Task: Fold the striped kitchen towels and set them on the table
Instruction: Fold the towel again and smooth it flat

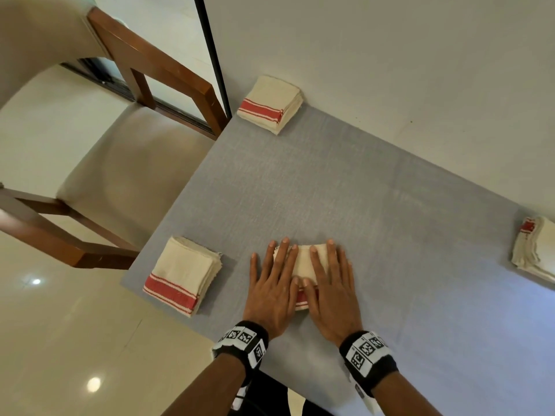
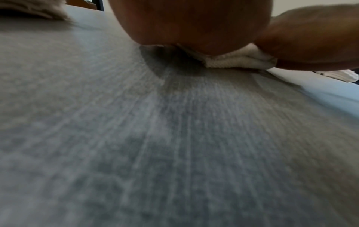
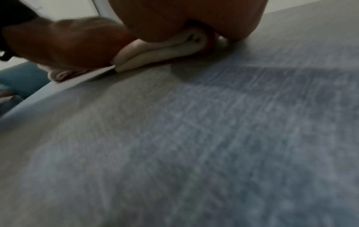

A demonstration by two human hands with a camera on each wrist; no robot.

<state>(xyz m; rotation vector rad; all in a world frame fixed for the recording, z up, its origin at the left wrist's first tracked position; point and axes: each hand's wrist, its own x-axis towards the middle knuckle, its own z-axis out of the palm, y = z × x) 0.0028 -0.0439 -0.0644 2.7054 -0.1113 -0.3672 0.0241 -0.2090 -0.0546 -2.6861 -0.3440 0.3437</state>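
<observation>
Left hand (image 1: 271,291) and right hand (image 1: 330,291), fingers spread flat, press the folded towel (image 1: 301,262) onto the grey surface (image 1: 330,181) beneath them. Cloth judged soft, light, springy; best pinched at stacked edges. Other folded towels (image 1: 183,276) lie left, ahead-left and far right.

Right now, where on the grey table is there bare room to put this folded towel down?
The middle of the table is bare, between the far-corner stack, the near-left stack and the heap at the right edge. Right of the right hand is bare too. It is tight between the left hand and the near-left stack.
</observation>
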